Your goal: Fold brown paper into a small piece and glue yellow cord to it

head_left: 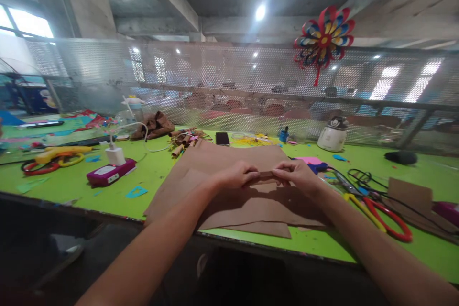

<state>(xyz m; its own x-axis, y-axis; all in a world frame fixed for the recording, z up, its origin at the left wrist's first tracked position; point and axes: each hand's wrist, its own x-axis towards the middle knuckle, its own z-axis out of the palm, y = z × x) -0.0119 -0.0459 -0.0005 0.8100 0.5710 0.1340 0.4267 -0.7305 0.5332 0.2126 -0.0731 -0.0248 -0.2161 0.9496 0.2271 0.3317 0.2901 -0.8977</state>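
A narrow strip of brown paper (266, 175) stretches between my two hands, apparently folded or rolled. My left hand (238, 174) pinches its left end, and my right hand (292, 174) pinches the right end between thumb and fingers. Beneath both hands lie large sheets of brown kraft paper (222, 210), stacked unevenly and reaching the table's front edge. Small rolled brown paper tubes (182, 143) lie in a heap beyond the sheets, to the left.
Red-and-yellow scissors (389, 220) and black cables lie at right. At left are a purple power strip (111, 172) with a white charger, a yellow glue gun (59, 154) and more scissors. A white jar (333, 135) stands at back right, before a perforated screen (215, 71) with a paper flower (324, 40).
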